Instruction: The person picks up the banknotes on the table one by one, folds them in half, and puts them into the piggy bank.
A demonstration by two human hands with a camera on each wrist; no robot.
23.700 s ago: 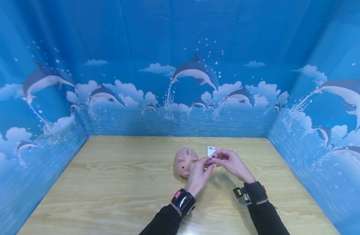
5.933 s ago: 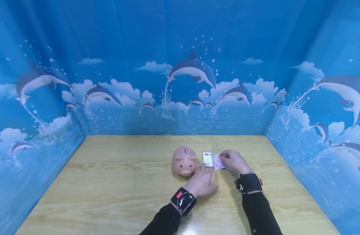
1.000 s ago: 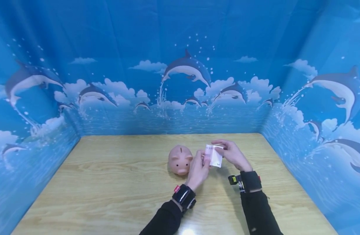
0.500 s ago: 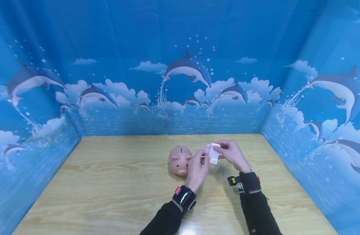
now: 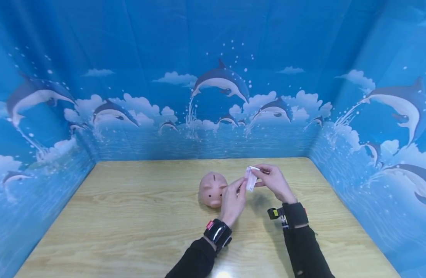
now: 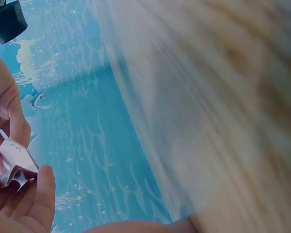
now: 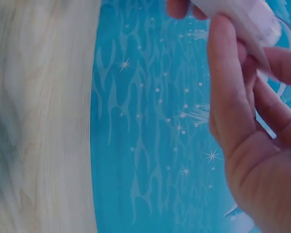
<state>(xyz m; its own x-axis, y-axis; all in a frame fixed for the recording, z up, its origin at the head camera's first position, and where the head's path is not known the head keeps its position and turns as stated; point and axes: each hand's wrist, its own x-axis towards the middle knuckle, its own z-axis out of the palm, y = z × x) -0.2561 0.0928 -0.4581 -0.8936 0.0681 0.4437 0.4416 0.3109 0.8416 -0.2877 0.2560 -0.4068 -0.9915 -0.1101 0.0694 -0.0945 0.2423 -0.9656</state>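
Note:
Both hands hold a pale pink banknote (image 5: 251,180), folded into a narrow strip and raised over the table. My left hand (image 5: 233,199) pinches its lower left side between thumb and fingers. From the right, my right hand (image 5: 273,181) pinches the upper edge. The left wrist view shows the folded banknote (image 6: 20,162) with a bent, open fold near the left fingertips. In the right wrist view, the banknote (image 7: 247,29) lies between the thumb and fingers. A pink piggy bank (image 5: 212,189) with a slot on top stands just left of my left hand, partly covered by it.
The wooden table (image 5: 136,208) stretches around the hands. A blue dolphin-print curtain (image 5: 157,77) encloses its back and sides. Each wrist wears a black strap, the left strap (image 5: 218,234) and the right strap (image 5: 295,214), with a small camera.
Over the last second the banknote has been folded from a wider piece into a narrower strip. Both hands have shifted slightly; the piggy bank stays in place. Earlier, the note lay on the table.

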